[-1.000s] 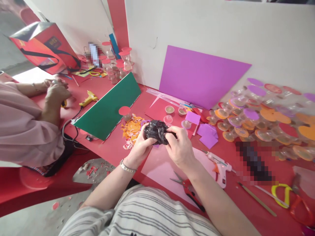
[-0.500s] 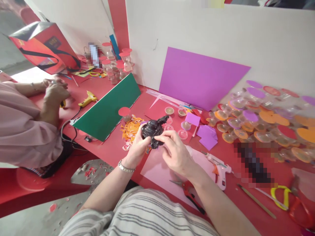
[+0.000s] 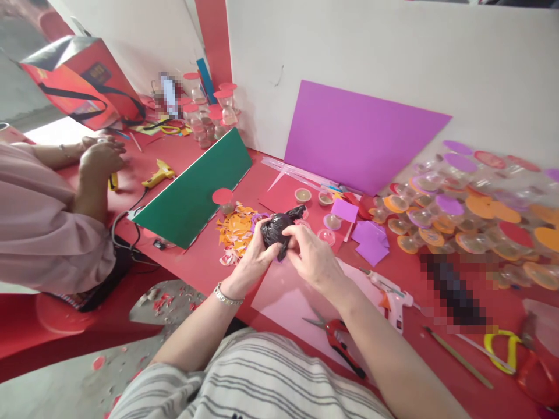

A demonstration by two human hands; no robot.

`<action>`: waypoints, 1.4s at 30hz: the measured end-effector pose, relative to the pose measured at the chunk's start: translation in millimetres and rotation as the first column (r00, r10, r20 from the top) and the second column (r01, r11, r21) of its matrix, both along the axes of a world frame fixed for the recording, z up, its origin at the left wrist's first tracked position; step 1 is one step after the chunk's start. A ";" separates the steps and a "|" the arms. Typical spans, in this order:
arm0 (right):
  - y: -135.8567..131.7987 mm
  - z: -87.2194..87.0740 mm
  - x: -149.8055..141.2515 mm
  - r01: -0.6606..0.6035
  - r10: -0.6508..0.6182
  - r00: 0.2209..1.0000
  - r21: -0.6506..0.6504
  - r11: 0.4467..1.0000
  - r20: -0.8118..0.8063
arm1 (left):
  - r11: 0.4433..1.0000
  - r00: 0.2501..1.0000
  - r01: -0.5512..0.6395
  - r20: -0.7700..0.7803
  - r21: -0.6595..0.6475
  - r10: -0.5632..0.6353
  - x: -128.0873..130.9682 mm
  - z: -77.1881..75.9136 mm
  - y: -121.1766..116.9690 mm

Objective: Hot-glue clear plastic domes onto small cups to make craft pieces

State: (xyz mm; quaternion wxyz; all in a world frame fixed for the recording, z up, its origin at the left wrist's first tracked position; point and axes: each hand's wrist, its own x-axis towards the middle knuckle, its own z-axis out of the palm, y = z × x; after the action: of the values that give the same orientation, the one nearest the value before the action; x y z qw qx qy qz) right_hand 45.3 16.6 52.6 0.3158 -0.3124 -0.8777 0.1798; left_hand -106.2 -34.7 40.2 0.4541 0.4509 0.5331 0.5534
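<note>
A bundle of shiny black plastic, like a knotted plastic bag [image 3: 276, 228], is held up over the table in front of me. My left hand [image 3: 255, 256] wraps round its left side, thumb toward me. With thumb and fingertips my right hand [image 3: 311, 256] pinches the bundle's right edge. A twisted end of the plastic sticks out at the upper right. What is inside the bag is hidden. Below the hands lies a pale pink sheet [image 3: 283, 302], with red-handled snips [image 3: 343, 343] on it. Orange paper scraps [image 3: 238, 230] are heaped just left of the bag.
A white glue gun [image 3: 391, 299], scissors [image 3: 500, 352] and a stick [image 3: 458, 358] lie at right. Plastic cups with coloured discs [image 3: 471, 209] crowd the right back. Green board [image 3: 196, 192] and purple board [image 3: 362, 134] stand behind. A co-worker [image 3: 52, 215] sits at left near a yellow glue gun [image 3: 159, 173].
The bag has turned in my hands and its lower loose part now shows less. My right fingers have moved up slightly along its edge. The whole view has shifted a little.
</note>
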 end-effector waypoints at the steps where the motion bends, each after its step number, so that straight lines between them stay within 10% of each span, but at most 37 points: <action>1: 1.4 0.0 0.1 0.011 -0.011 1.000 -0.020 1.000 -0.012 | 1.000 1.000 0.021 -0.015 0.002 -0.021 -1.1 0.1 -0.8; 12: 10.0 6.2 7.4 0.016 -0.033 0.998 -0.271 0.962 -0.055 | 0.997 0.998 0.055 -0.005 0.062 -0.055 -3.5 -10.7 0.1; 23: 3.1 1.5 12.3 0.045 -0.040 0.997 0.075 0.996 -0.072 | 0.999 0.973 0.028 0.227 0.025 -0.033 0.2 -7.7 0.5; 35: -4.9 -13.8 4.1 0.214 -0.200 0.977 0.412 0.886 -0.077 | 0.999 0.983 -0.043 0.177 -0.012 0.044 17.9 0.5 -4.0; 42: -18.8 4.3 8.8 0.012 -0.006 0.999 0.114 0.993 -0.050 | 0.990 0.984 -0.136 0.124 0.039 0.130 12.0 -11.1 -0.4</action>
State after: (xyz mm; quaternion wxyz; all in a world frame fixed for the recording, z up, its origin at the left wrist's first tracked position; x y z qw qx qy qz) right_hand 54.1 -2.2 56.9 0.3557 -0.2933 -0.8770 0.1355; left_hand -94.2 -35.0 29.1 0.4370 0.3905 0.5201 0.6213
